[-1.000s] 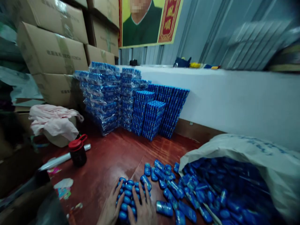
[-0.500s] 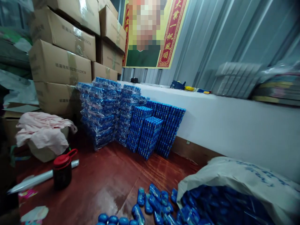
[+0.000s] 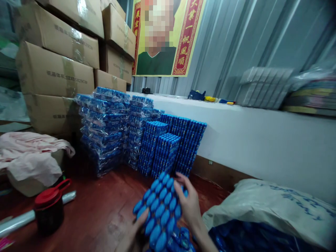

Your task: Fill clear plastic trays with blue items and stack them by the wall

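Observation:
Between my two hands is a block of small blue cylinders, packed in rows with their rounded ends toward me. My left hand grips its left edge, the thumb lying on the ends. Around the right edge my right hand is closed, fingers at the upper corner. The block is tilted above the red surface. Loose blue cylinders lie just below it, partly hidden. Beyond the block stand similar stacked blue cylinders. What the cylinders are, I cannot tell.
Film-wrapped blue packs stand in piles before the cardboard boxes. At the left are a black jar with a red lid, a silvery roll and a bin under a pink cloth. A white sack of blue pieces lies right.
Both my hands have come into view from below, holding the block of cylinders. The view has shifted, so the jar and bin sit further left and the loose cylinders are mostly covered.

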A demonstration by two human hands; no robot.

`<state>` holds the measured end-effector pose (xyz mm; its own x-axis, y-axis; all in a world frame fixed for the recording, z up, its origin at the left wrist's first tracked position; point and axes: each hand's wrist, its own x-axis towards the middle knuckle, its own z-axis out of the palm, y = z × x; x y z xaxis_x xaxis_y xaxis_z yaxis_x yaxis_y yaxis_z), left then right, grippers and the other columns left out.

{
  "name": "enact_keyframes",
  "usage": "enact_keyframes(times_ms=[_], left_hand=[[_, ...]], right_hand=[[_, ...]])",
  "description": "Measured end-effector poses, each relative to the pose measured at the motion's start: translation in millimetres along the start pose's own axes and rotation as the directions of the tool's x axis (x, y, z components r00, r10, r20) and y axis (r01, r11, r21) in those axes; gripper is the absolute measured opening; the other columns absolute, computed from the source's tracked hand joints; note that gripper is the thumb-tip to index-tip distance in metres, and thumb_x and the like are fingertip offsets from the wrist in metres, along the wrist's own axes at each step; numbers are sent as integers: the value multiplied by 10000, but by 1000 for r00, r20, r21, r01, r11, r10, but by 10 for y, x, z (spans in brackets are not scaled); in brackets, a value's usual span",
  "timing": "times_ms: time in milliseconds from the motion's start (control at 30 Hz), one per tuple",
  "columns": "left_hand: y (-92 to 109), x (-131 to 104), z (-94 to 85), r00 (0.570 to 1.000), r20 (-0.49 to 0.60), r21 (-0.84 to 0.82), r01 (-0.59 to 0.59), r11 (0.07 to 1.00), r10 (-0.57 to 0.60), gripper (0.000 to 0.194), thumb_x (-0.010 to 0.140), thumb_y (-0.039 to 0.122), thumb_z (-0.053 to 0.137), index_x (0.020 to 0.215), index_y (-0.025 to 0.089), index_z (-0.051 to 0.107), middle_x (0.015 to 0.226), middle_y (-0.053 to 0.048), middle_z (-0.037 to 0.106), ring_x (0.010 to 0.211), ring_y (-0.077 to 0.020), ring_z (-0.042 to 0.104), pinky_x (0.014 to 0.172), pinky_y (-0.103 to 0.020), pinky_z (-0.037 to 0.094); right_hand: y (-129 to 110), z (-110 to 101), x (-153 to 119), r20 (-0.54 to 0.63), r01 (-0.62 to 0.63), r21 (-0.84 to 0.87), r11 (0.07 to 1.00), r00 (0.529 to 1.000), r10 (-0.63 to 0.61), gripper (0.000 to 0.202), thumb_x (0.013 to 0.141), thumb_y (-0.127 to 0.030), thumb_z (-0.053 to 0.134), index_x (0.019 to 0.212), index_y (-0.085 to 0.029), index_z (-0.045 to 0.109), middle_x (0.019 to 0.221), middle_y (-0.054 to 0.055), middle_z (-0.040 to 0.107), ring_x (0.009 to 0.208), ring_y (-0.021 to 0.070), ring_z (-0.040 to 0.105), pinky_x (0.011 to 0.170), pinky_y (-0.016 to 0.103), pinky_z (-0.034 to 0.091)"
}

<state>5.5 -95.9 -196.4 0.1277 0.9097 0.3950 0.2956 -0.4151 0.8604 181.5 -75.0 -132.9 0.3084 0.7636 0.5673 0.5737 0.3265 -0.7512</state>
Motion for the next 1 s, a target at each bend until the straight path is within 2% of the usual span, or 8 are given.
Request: enact_keyframes(times_ms=[67,133,200,367,500,733,867,1000], left_hand=[[191,680,185,994,71,-328,107,939,-88,378,869,485,473,1213,344,544,1156,-18,620,1043,-234,603,834,-407,547],[439,1404,337,948,220,-711,317,627,-230,441,875,444,480,1260,231,513,1228,-68,585,1076,-232,588,901,-406,506],[675,2054,450,874,277,-774,449,447,-399,483,877,400,501,1298,167,464,1272,-118,550,1121,-242,560,924,-399,481],[868,2867,632,921,153,-758,341,556,-358,602,918,392,416,1420,110,241,1463,-158,321,1289,-251,406,1001,-380,406],[719,2911,763,984,53,-670,159,725,-167,695,821,226,569,1433,168,244,1504,-67,262,1370,-187,274,1097,-289,267],[518,2824,806,999,34,-469,26,883,-11,596,743,103,577,1322,45,445,1439,-166,357,1348,-252,317,1126,-348,221],[144,2157,643,999,12,-402,-35,915,43,459,811,160,525,1269,125,518,1339,-119,507,1222,-228,479,1040,-359,375],[-556,1002,326,989,130,-280,-33,959,72,340,823,201,518,1150,159,602,1197,-95,609,1072,-193,576,937,-335,465]], right_hand=[[-88,-58,851,-21,51,27,998,999,-50,495,815,-514,499,1161,-172,587,978,77,674,926,236,614,853,377,469],[-162,-91,1594,-68,63,24,998,996,-61,626,813,-546,465,1306,-160,471,1143,111,623,1064,247,559,958,401,392],[-154,-64,2095,-126,-41,25,999,991,44,714,834,-559,407,1408,-143,319,1364,147,456,1250,258,420,1043,413,297],[243,220,2263,-39,-31,-2,1000,999,31,800,854,-594,350,1443,-73,206,1487,200,232,1376,293,212,1075,470,226],[544,445,2137,11,64,-32,997,998,-63,769,867,-515,388,1473,-151,87,1537,118,107,1416,243,57,1103,460,177],[557,551,2357,152,155,-263,952,981,-118,806,826,-267,423,1473,-138,-41,1537,143,86,1411,268,97,1058,484,288],[567,444,2046,113,184,-113,976,979,-172,856,807,-348,468,1473,-145,-29,1545,104,63,1413,224,94,1116,455,191],[799,295,1139,69,-55,19,998,996,53,764,824,-502,445,1461,-170,184,1506,115,240,1309,232,376,1064,412,322]])
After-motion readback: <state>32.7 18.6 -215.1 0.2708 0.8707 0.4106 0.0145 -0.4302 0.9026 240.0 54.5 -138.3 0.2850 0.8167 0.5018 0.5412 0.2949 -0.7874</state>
